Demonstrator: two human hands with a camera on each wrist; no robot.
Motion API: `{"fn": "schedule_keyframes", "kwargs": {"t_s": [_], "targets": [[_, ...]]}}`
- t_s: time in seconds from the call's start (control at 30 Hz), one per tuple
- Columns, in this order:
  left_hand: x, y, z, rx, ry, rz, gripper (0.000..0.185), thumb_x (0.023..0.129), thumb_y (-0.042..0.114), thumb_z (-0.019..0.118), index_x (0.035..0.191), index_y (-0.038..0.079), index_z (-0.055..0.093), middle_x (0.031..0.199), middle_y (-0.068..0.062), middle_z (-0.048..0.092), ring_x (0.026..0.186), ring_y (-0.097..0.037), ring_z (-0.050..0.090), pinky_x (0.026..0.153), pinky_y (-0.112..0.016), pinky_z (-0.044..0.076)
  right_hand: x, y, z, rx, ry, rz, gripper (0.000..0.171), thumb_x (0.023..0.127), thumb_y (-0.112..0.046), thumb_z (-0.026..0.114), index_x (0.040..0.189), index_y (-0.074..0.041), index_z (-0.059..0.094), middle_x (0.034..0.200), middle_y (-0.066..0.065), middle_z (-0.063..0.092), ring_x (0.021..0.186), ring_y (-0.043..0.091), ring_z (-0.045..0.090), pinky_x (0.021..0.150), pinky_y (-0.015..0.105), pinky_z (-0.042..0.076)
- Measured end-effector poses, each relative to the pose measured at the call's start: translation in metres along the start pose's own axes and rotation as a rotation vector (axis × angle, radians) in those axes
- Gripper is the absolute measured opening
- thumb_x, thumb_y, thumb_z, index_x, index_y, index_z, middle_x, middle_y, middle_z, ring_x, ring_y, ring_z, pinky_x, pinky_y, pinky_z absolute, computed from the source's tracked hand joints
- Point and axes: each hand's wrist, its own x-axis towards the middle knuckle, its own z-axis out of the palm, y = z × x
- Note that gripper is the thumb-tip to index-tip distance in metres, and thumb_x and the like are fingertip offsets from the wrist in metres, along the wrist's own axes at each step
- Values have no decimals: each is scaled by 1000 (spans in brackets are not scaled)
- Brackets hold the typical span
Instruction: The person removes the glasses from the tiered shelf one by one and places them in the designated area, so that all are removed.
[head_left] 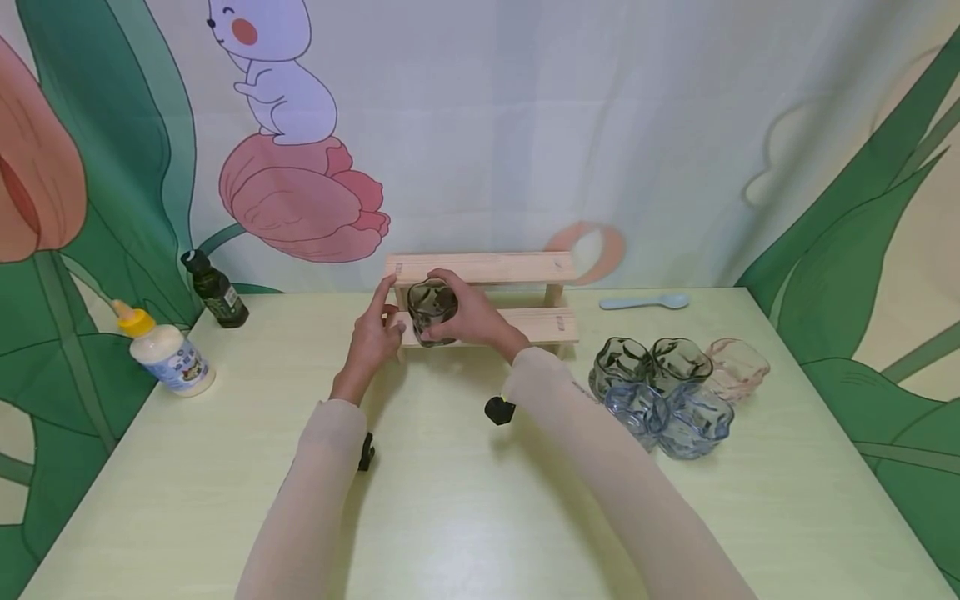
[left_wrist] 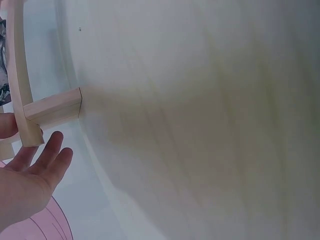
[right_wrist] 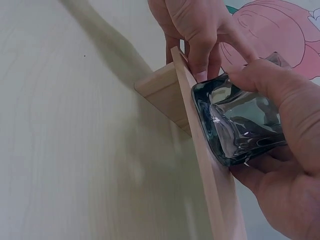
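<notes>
A two-tier wooden rack (head_left: 487, 268) stands at the back middle of the pale table (head_left: 450, 517). My right hand (head_left: 474, 321) grips a grey-green wavy glass cup (head_left: 432, 310) at the left end of the rack's lower shelf. In the right wrist view the cup (right_wrist: 240, 125) has its thick base against the shelf board (right_wrist: 200, 165), with the right hand (right_wrist: 290, 105) wrapped round its side. My left hand (head_left: 372, 337) touches the rack's left end beside the cup. Its fingers (left_wrist: 50, 155) look straight, next to the board (left_wrist: 22, 100).
Several more wavy glasses (head_left: 660, 383), grey-green, blue and pink, are clustered on the table at the right. A light blue spoon (head_left: 645, 302) lies behind them. A dark bottle (head_left: 216, 292) and a white bottle with a yellow cap (head_left: 167, 352) stand at the left edge.
</notes>
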Motion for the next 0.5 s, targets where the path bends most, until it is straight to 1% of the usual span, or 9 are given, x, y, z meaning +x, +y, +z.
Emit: {"fn": "schedule_keyframes", "kwargs": {"t_s": [0.13, 0.37, 0.5], "targets": [[0, -1, 0, 2, -1, -4, 84, 98, 2, 58, 157, 43, 15, 141, -20, 53, 127, -40, 53, 100, -54, 46, -1, 1, 2, -2, 6, 0, 94, 78, -24, 86, 154, -24, 31, 135, 12, 56, 118, 27, 57, 93, 45, 50], [-1, 0, 0, 0, 3, 14, 83, 97, 1, 58, 157, 41, 16, 140, -22, 54, 126, -41, 53, 100, -54, 45, -3, 0, 1, -5, 11, -7, 93, 78, -22, 85, 154, -23, 32, 136, 14, 56, 121, 30, 56, 98, 48, 48], [-1, -1, 0, -2, 3, 18, 83, 98, 1, 58, 157, 40, 16, 141, -22, 54, 126, -41, 53, 100, -54, 45, -4, -1, -1, -16, 2, -8, 91, 79, -22, 85, 154, -22, 32, 137, 14, 55, 121, 29, 56, 98, 48, 48]]}}
